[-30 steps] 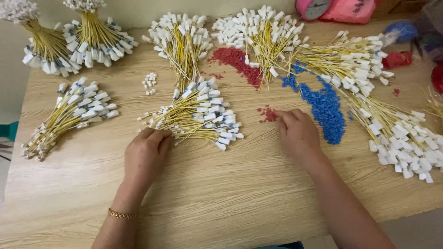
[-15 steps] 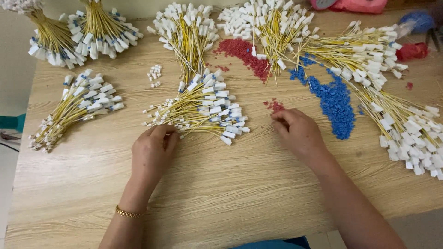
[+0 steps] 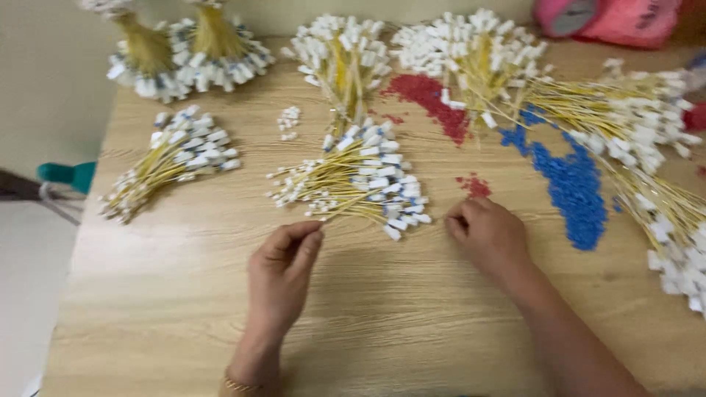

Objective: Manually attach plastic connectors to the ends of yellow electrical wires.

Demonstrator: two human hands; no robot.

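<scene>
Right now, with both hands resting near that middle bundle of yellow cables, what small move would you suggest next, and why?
Probably pinch one cable out of the middle bundle with the left hand. Its fingertips sit right at the bundle's near edge, where a few strands lie loose. The right hand rests curled on the wooden table just below the small red pile, and seems to hold nothing.

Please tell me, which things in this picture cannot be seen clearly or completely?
- Head view: whether the left hand pinches a yellow wire of the middle bundle is blurred.
- Fingertips of the right hand curl under; any small part there is hidden.
- The pink object is cut by the top edge.
- The right-side bundles run off the right edge.
</scene>
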